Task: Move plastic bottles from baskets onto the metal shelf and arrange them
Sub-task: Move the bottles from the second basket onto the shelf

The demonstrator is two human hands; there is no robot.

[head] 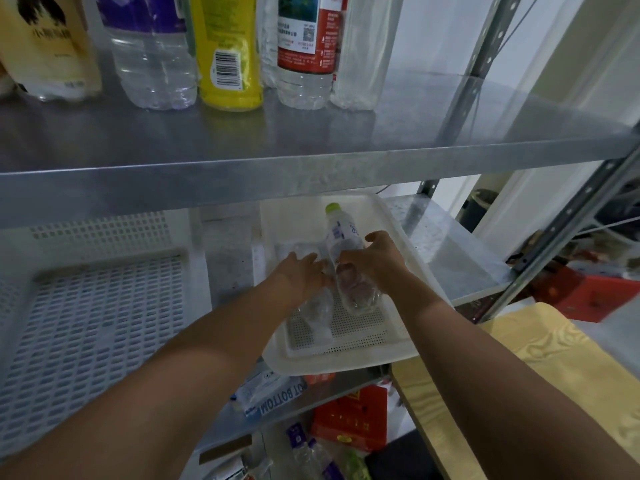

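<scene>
My right hand (pixel 375 263) grips a clear bottle with a green cap (pixel 341 244), lifted and tilted above the white perforated basket (pixel 391 337) on the lower shelf. My left hand (pixel 303 271) reaches into the same basket and lies on a second clear bottle (pixel 317 311) that rests flat on the basket floor; its fingers are partly hidden. On the metal shelf (pixel 311 157) above, several bottles stand in a row: a cream one (pixel 48 46), a clear one with a purple label (pixel 152 57), a yellow one (pixel 228 57), a red-labelled one (pixel 306 53) and a plain clear one (pixel 367 53).
A larger white slotted basket (pixel 90 327) stands at the left on the lower shelf. The shelf's perforated upright (pixel 568 216) runs down the right side. A yellow wood-grain board (pixel 519 375) lies lower right. Red boxes (pixel 349 420) and loose bottles sit below.
</scene>
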